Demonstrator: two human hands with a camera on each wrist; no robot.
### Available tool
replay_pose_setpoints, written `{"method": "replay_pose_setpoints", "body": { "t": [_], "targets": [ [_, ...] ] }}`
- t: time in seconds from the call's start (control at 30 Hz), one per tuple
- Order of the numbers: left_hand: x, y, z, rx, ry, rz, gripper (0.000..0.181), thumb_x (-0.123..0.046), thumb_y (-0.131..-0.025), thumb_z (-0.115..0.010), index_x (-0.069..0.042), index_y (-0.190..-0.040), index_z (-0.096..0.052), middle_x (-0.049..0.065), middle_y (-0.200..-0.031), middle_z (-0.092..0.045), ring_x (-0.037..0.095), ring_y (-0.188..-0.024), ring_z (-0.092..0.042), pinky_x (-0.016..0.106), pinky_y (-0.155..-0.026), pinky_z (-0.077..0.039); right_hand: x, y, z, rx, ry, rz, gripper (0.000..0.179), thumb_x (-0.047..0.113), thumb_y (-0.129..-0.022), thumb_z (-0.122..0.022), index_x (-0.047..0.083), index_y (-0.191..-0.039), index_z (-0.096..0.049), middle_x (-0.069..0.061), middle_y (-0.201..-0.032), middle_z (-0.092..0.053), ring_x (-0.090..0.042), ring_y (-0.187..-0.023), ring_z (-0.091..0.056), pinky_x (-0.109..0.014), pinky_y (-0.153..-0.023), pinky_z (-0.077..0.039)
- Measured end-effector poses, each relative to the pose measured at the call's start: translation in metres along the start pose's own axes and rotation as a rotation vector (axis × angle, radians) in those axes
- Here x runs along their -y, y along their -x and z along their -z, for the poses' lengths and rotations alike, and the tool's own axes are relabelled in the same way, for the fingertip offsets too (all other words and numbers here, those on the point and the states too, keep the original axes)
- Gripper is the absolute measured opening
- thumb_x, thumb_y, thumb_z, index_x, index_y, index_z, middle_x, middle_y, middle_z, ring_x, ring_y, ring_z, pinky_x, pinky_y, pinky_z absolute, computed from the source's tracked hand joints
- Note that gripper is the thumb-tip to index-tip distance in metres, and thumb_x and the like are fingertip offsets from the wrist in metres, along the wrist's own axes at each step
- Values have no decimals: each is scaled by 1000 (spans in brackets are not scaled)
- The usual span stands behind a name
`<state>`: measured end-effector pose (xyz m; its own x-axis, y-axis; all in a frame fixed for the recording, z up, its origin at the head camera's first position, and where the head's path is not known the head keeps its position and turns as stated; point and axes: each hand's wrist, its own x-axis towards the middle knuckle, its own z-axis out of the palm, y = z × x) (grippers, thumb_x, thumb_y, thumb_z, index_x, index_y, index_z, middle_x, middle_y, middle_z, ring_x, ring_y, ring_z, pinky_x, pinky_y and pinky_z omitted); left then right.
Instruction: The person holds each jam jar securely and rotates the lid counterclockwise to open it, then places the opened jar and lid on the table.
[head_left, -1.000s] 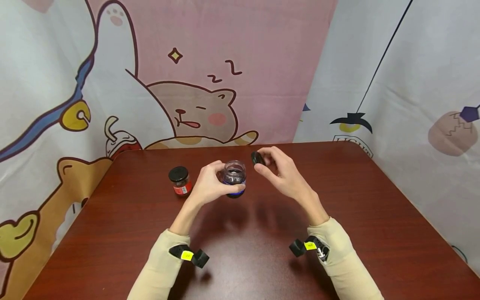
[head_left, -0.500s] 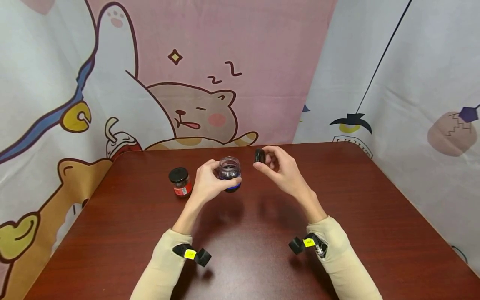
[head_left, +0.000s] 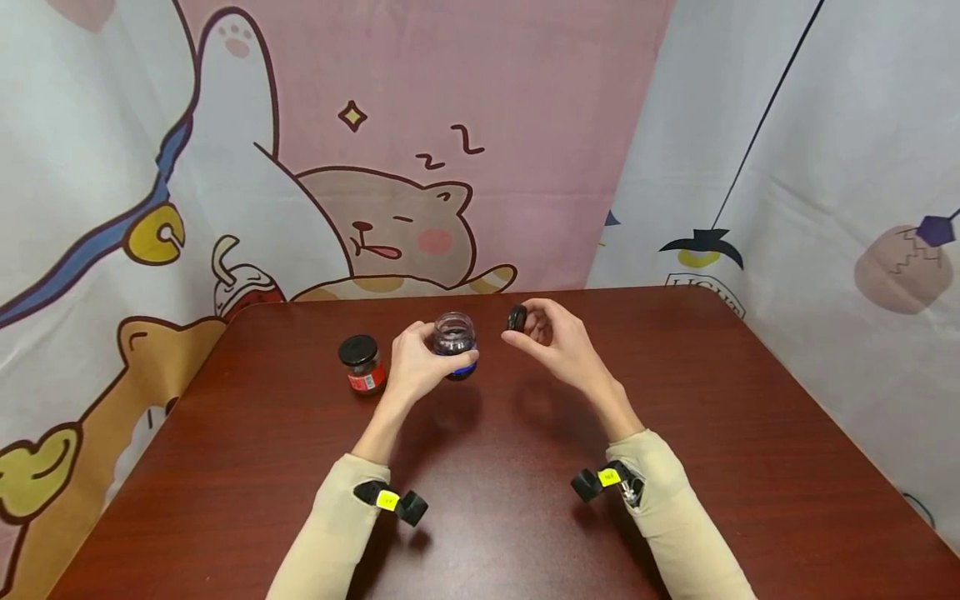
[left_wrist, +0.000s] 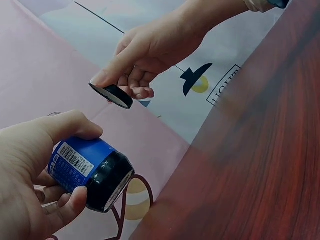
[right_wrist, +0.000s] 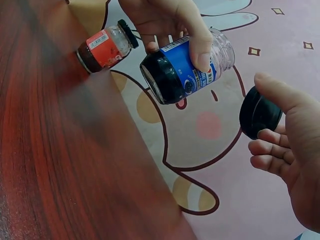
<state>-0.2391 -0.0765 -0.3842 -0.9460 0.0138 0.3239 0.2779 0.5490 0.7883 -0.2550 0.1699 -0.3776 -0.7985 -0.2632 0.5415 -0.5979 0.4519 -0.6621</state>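
Observation:
My left hand (head_left: 422, 363) grips a glass jar (head_left: 454, 337) with a blue label, its mouth uncovered and dark contents in its lower part. In the left wrist view a barcode shows on the blue label (left_wrist: 82, 159), with thumb and fingers wrapped round the jar. To its right, my right hand (head_left: 558, 340) pinches a black jar lid (head_left: 517, 318) between thumb and fingers. The lid is tipped on edge, apart from the jar's mouth. Both jar and lid are held up above the table, as the right wrist view shows the lid (right_wrist: 260, 114) beside the open mouth.
A second jar (head_left: 362, 364) with a black lid and red label stands on the brown table (head_left: 495, 517), left of my left hand. Behind the table's far edge hangs a cartoon-printed curtain (head_left: 555, 150).
My left hand has moved the blue-labelled jar slightly left and up, away from the lid. In my right hand the black lid has turned a little. The red-labelled jar stays put.

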Motion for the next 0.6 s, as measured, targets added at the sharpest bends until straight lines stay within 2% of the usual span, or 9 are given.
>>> {"method": "replay_pose_setpoints", "body": {
  "t": [0.1, 0.17, 0.37, 0.6],
  "targets": [
    [2, -1, -2, -7, -11, 12, 48, -38, -69, -90, -4, -100, -74, 5, -91, -62, 24, -89, -58, 40, -74, -49, -4, -1, -3, 2, -3, -19, 48, 24, -84, -84, 3, -121, -60, -7, -93, -61, -20, -80, -58, -40, -72, -51],
    [3, -2, -4, -15, -21, 19, 48, -38, -69, -90, -4, -98, -74, 5, -90, -61, 25, -89, -58, 40, -75, -48, -8, -1, -4, 8, -1, -32, 48, 25, -85, -84, 4, -120, -60, -8, -93, -62, -20, -80, -59, -42, -72, -51],
    [5, -4, -8, -46, -39, 41, 48, -36, -69, -90, -1, -97, -74, 9, -90, -63, 30, -92, -58, 44, -80, -47, -20, -1, -9, 38, 16, -76, 49, 30, -84, -84, 5, -119, -60, -6, -93, -63, -17, -79, -59, -31, -69, -51],
    [12, -5, -14, -42, -37, 95, 51, -35, -70, -90, 1, -103, -74, 12, -95, -64, 35, -102, -56, 50, -89, -44, -30, -1, -15, 67, 36, -117, 50, 31, -82, -85, 5, -115, -60, -5, -91, -63, -17, -78, -61, -30, -69, -52]
  ]
}}
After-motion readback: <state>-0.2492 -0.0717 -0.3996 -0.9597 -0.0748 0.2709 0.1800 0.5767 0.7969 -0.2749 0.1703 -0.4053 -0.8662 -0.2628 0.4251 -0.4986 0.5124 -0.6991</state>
